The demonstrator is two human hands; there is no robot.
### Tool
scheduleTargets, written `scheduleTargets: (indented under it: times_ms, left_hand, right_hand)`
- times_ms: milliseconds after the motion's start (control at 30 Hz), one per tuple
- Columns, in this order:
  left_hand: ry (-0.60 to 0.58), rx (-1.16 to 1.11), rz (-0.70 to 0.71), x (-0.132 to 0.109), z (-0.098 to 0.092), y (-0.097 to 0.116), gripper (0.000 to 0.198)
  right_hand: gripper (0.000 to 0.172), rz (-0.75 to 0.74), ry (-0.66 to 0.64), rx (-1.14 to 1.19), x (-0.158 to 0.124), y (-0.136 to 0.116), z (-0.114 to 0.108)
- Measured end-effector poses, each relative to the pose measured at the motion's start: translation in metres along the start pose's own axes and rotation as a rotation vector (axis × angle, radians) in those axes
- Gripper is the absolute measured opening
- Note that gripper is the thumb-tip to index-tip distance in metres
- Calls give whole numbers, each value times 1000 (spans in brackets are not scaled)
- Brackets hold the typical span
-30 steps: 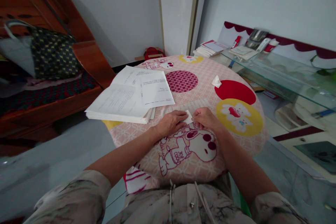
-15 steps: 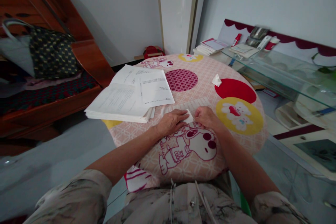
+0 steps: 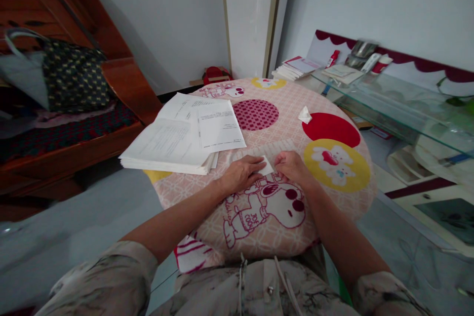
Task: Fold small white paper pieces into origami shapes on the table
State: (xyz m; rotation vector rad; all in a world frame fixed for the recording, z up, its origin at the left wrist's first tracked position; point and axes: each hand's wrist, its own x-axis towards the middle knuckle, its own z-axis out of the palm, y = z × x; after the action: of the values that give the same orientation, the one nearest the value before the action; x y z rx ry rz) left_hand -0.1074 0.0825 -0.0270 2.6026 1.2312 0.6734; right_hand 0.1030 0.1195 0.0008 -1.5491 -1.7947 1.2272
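Observation:
A small folded piece of white paper lies on the patterned tablecloth in front of me. My left hand rests flat over its left side, fingers stretched out and pressing it down. Just right of the paper, my right hand has its fingers curled into a pinch; what they hold, if anything, is hidden. Behind both hands is a pale striped strip, partly covered by them. A thick stack of printed sheets sits left of my hands, with one loose sheet overlapping its right side.
A crumpled white paper piece stands farther back on the table. To the right, a glass shelf carries a red bottle and other items, beside a pile of booklets. A wooden bench with a patterned bag is at left.
Hardly anything differs. The view has shifted very slightly, and both hands keep about the same place beside the small white paper.

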Motion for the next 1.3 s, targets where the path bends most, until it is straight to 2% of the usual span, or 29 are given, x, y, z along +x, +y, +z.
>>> scheduleTargets:
  times_ms: [67,133,267,333,400,500,567,633,833,1033,1300]
  left_hand:
    - [-4,-9,7,0,1,0,39]
    - [-8,-34,23,0,1,1,38]
    - [55,-153,1,0,-3,-1,32]
    - [125,-220,-85,1,-8,-6,27]
    - [227,-244,-230,1,-15,-13,20]
    - [342,-230,-429,4,-22,-23,21]
    - [307,-237,-463,7,-24,-26,23]
    - [235,-232,-440,10,-22,-27,31]
    - [86,-176,-431,18,-16,-29,42]
    - [72,-205,-441,19,-19,-37,44]
    - [75,-177,-425,17,-18,-34,44]
  right_hand:
    - [11,-58,38,163,4,-1,5]
    - [20,-144,42,272,9,-2,12]
    - [33,-176,-6,234,16,-2,22]
    - [34,-155,-20,200,18,-2,24]
    - [32,-148,-20,178,17,-1,24]
    - [29,-189,-11,128,16,2,24]
    - [28,-253,7,73,15,4,24]
    - [28,-304,26,28,14,5,25]
    - [27,-293,44,-11,12,4,25]
    - [27,-273,37,25,12,5,25]
    - [26,-253,43,41,13,5,26]
